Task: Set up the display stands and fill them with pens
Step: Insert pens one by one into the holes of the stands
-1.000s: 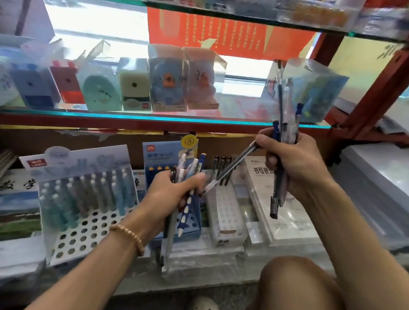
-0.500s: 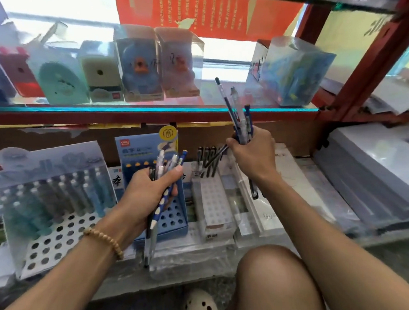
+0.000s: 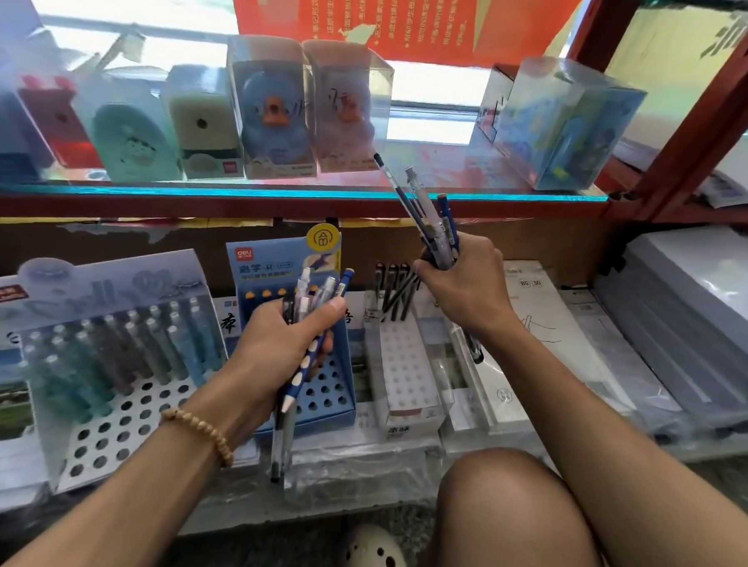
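From my remote seat, both hands are full: my left hand (image 3: 280, 344) grips a pen bundle (image 3: 317, 303) over the blue stand (image 3: 326, 398), covering its rear holes; my right hand (image 3: 463, 287) holds pens beside the white stand (image 3: 404, 359), whose back row carries black pens (image 3: 392, 291); its front holes lie open; the glass shelf (image 3: 272, 189) caps headroom.

We see a blue cardboard display stand (image 3: 326, 394) upright with its holed tray bare; just right of it a white perforated display stand (image 3: 404, 364) carries four black pens (image 3: 392, 291) in its back row; a mixed bundle of blue and clear pens (image 3: 309, 330) and a second bundle of blue and clear pens (image 3: 432, 224) are held above them.
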`<state>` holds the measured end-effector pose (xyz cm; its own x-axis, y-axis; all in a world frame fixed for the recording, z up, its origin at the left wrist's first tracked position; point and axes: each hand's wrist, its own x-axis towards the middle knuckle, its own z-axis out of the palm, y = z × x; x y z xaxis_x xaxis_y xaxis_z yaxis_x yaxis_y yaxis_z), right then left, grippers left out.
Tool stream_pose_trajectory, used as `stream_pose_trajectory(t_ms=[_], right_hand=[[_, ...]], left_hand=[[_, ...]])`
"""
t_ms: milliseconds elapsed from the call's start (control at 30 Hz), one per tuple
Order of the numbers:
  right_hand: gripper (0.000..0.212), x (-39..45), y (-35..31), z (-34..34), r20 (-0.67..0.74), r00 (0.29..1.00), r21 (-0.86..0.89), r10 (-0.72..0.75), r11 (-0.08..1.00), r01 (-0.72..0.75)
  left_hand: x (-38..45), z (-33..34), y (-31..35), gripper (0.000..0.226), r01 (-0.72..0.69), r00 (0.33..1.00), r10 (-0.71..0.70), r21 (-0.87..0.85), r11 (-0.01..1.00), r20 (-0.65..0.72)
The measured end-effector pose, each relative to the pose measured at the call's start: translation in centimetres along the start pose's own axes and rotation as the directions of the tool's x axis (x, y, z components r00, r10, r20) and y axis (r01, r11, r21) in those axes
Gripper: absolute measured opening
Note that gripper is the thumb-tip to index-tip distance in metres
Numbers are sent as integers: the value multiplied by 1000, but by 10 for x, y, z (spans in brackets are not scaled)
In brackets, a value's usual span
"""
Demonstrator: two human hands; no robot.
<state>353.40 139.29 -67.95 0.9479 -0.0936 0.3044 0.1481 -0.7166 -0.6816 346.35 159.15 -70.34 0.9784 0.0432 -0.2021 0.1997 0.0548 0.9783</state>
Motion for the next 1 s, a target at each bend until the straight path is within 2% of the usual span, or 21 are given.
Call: stream_pose_trajectory(t_ms=[533, 767, 900, 1000], right_hand=[[11, 0, -7, 2, 117, 989, -39, -91, 995, 97], [13, 3, -3, 10, 123, 991, -11, -50, 999, 52], [18, 8, -3, 11, 225, 974, 79, -9, 997, -9], [23, 7, -2, 18, 302, 953, 21, 17, 999, -24]], left_hand=[[-1, -6, 3, 44, -5, 1000, 5, -33, 999, -2], [-1, -4, 2, 38, -8, 1000, 8, -35, 999, 7], [0, -4, 3, 31, -13, 1000, 13, -47, 999, 15], [0, -6, 4, 28, -29, 999, 30, -57, 998, 17]])
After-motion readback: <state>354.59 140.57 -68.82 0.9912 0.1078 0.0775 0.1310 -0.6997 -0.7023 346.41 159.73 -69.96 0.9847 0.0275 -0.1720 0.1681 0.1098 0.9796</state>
